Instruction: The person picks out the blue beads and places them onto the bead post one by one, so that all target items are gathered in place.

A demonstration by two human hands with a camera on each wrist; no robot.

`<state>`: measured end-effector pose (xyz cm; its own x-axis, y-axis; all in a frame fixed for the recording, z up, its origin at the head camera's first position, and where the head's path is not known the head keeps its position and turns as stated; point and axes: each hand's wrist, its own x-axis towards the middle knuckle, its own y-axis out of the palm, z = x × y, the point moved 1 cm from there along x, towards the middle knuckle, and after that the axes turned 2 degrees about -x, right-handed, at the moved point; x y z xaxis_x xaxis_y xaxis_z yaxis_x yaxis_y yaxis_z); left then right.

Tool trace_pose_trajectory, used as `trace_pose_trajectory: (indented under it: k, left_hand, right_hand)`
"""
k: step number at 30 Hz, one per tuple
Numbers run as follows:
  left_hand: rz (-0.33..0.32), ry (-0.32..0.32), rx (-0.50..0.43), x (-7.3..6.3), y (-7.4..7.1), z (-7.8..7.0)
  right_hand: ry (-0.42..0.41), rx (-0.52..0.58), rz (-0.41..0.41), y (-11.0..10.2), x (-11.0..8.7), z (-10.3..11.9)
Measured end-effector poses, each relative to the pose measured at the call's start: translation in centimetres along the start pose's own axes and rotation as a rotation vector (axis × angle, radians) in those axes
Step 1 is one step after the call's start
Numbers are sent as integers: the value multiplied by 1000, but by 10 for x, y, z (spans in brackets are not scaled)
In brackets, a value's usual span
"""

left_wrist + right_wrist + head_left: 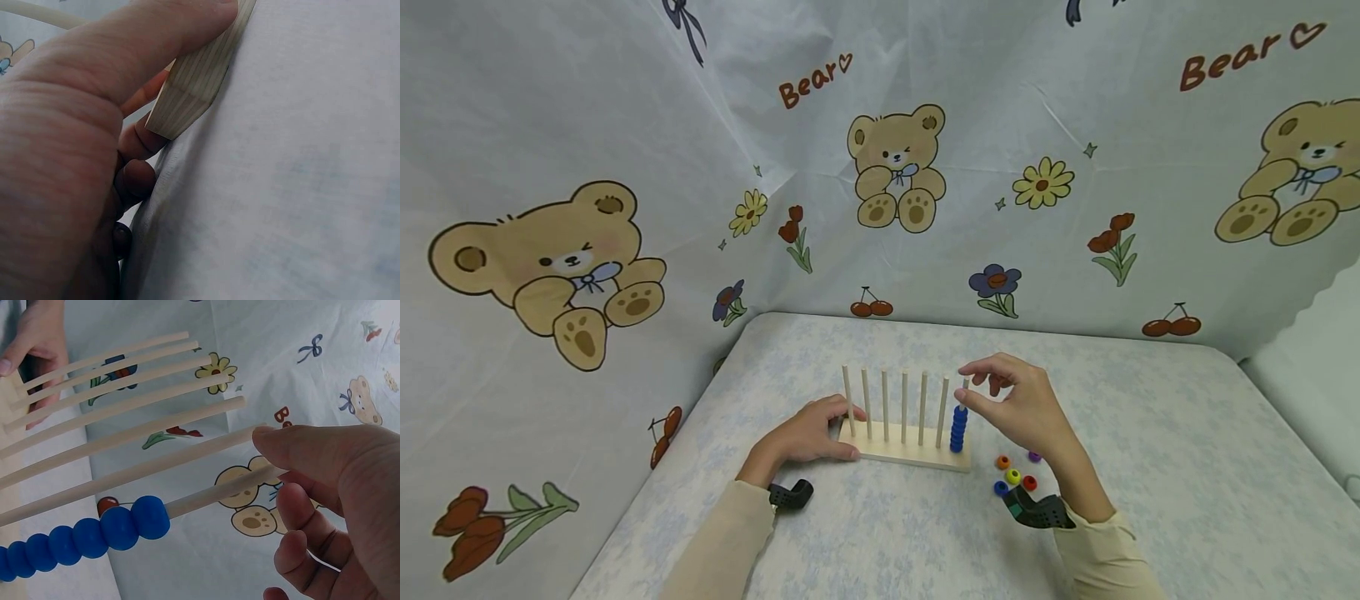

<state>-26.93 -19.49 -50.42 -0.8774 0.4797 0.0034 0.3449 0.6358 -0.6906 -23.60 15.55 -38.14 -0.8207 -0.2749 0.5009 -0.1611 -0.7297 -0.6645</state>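
A wooden peg stand (895, 452) with a row of upright pegs sits on the table. Blue beads (958, 429) are stacked on its rightmost peg, and the other pegs are bare. My left hand (808, 429) grips the stand's left end, thumb along the front edge and fingers behind; the left wrist view shows the thumb on the base's layered wood edge (194, 75). At the top of the beaded peg is my right hand (1018, 404), thumb and fingers apart around the tip, above the beads. In the right wrist view no bead shows between its fingers (294, 503).
Loose beads lie right of the stand: an orange bead (1003, 462), a yellow bead (1013, 477), a red bead (1030, 482), a blue bead (1001, 488) and a purple bead (1034, 457). A bear-print cloth (970, 275) hangs behind the table.
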Motion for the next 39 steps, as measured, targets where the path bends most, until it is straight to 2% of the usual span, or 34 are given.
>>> trace_pose_trajectory:
  k: [6,14,20,24,29,33,39]
  left_hand:
    - [1,0,-7,-1,2,1]
    - [8,-5,-21,-3,4,-1]
    - [6,-18,-31,-3,4,-2]
    - [16,-20,-15,3,3,0]
    - [31,-28,-1,8,2,6]
    - [29,-24,-18,3,-1,8]
    - [28,-10,-17,1,-3,0]
  right_hand:
    - [-9,-3,-10,-2,-2,5]
    - [-36,7,-63,-8,-5,15]
    - [-52,12,-55,-12,-6,19]
    - [-55,9,-64,-14,-7,18]
    - [-68,59,-95,-16,-7,17]
    - [-80,65,-98,-14,-6,21]
    - [-98,15,-66,-17,-8,26]
